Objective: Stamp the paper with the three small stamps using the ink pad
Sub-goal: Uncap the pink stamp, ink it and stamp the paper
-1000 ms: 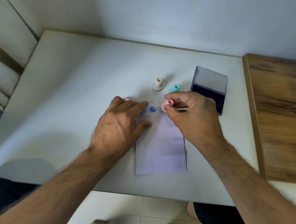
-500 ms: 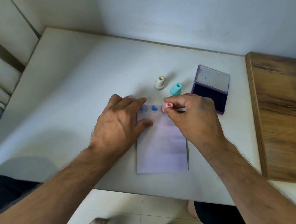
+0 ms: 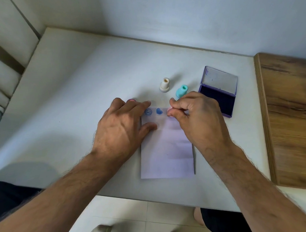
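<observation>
A pale lilac paper [image 3: 167, 152] lies on the white table [image 3: 79, 94]. Near its top edge sit two blue prints, a smiley [image 3: 148, 112] and a heart [image 3: 159, 111]. My right hand [image 3: 196, 118] pinches a pink stamp [image 3: 170, 110] and presses it down on the paper just right of the heart. My left hand [image 3: 120, 126] lies flat on the paper's left edge, fingers spread. A beige stamp [image 3: 164, 85] and a teal stamp [image 3: 181, 90] stand behind the paper. The purple ink pad [image 3: 218, 98] lies open at the right.
A small pink object [image 3: 131, 100] peeks out behind my left fingers. A wooden surface [image 3: 290, 114] adjoins the table on the right. A wall runs along the back, cushions [image 3: 6, 63] at the left. The table's near edge is above my legs.
The right hand has lowered the pink stamp onto the paper, and fingers now cover most of it. The left hand stays on the paper.
</observation>
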A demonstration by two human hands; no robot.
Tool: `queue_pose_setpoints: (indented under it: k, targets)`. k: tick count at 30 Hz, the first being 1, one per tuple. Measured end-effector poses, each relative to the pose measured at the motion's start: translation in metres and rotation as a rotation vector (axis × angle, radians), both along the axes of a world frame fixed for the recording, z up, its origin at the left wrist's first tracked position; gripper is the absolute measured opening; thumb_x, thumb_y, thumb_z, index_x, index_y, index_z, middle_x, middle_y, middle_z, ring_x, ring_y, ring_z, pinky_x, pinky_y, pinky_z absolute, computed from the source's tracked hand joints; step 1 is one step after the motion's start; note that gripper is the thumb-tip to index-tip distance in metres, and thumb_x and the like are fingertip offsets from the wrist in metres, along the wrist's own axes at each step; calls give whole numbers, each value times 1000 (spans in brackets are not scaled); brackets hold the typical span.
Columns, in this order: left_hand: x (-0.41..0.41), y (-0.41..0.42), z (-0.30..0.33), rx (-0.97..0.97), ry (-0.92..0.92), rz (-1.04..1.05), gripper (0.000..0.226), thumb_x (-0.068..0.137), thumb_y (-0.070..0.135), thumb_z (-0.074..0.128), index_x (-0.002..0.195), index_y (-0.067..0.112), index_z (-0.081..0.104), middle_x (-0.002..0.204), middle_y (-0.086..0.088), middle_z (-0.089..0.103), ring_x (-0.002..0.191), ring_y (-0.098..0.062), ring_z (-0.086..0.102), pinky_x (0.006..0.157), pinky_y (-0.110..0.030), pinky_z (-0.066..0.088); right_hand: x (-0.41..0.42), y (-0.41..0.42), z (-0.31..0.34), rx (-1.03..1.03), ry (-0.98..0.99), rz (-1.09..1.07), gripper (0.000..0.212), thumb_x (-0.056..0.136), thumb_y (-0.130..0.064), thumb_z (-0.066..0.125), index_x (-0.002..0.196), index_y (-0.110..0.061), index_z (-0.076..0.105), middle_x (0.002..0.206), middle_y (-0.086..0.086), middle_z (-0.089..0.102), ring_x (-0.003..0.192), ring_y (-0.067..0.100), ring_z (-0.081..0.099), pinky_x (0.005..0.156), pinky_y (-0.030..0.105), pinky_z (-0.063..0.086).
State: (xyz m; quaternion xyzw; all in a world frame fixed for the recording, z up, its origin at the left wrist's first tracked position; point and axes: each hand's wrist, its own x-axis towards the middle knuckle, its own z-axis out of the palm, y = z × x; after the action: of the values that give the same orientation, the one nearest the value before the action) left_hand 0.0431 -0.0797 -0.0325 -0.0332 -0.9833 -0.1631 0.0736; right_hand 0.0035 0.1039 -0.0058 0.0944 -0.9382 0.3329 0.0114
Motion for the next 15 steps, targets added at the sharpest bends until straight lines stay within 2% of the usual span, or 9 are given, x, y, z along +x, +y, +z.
queue_pose_setpoints:
  k: [15]
  targets:
    - [-2, -4, 3, 72, -75, 2, 51, 80, 46, 72, 128, 32, 61, 115, 10, 68, 96, -21, 49, 74, -31, 48, 0, -3, 2, 11, -28, -32, 23, 85, -18, 74, 108, -14, 74, 100, 8, 73, 89, 20, 68, 85, 30, 55]
